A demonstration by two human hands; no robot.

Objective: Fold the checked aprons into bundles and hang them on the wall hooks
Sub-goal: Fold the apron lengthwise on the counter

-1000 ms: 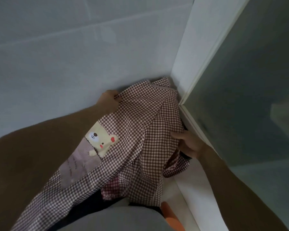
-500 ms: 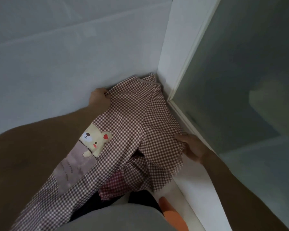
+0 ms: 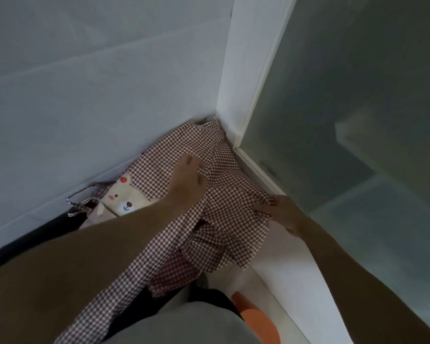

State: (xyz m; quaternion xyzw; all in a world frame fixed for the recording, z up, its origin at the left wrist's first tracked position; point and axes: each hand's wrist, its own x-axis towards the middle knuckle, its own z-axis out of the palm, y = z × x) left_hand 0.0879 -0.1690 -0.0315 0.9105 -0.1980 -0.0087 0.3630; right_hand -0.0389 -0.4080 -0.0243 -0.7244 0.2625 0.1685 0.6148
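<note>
In the wall corner, my left hand (image 3: 186,184) pinches the soft, floppy brown-checked cotton apron (image 3: 221,194); my right hand (image 3: 281,212) grips its edge, best held by hems.

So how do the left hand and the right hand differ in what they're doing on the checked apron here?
The left hand lies on top of the checked apron, near its middle fold; the right hand is at the apron's right edge, beside the white door frame. The left hand shows its back, fingers bent into the cloth; the right hand's fingers pinch the edge. Both touch the same apron.
</note>
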